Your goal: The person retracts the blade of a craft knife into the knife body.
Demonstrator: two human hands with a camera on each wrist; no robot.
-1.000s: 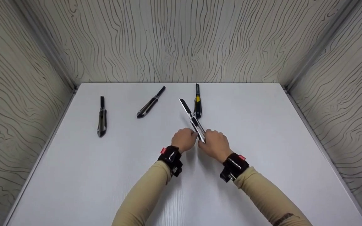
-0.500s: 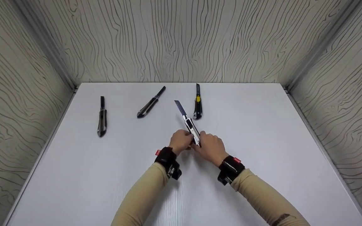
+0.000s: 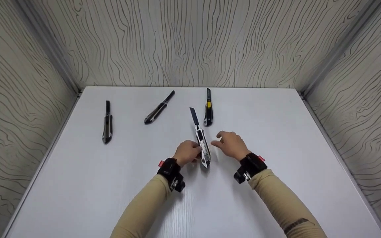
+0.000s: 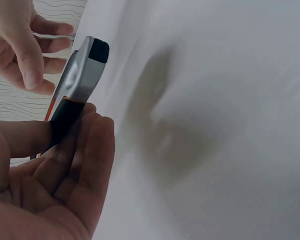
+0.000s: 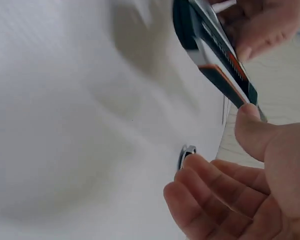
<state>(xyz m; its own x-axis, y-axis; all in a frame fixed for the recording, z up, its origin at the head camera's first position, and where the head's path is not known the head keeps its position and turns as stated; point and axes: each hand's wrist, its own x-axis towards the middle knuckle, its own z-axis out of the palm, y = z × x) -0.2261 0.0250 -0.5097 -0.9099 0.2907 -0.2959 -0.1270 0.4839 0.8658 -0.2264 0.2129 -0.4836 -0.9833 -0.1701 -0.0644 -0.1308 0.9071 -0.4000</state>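
My left hand (image 3: 186,152) pinches a silver-and-black utility knife (image 3: 202,145) by its handle between thumb and fingers. The knife is held above the white table, its long blade pointing away and a little left. The left wrist view shows the silver, dark-tipped butt of the knife (image 4: 90,70) jutting past the fingers of the left hand (image 4: 75,170). To the right of the handle, my right hand (image 3: 232,143) is apart from it in the head view, thumb and fingers spread with nothing between them. Orange trim on the knife (image 5: 220,62) shows in the right wrist view.
Toward the back of the white table (image 3: 276,132) lie a black-and-yellow utility knife (image 3: 208,114) and two dark-handled ones, a slanted utility knife (image 3: 155,113) and a far-left utility knife (image 3: 107,129), all with blades out. Wood-patterned walls (image 3: 190,43) enclose the table's back and sides.
My right hand has let go of the knife's handle and drawn away to the right. The knife, in my left hand, has come nearer and turned straighter, its butt now uncovered.
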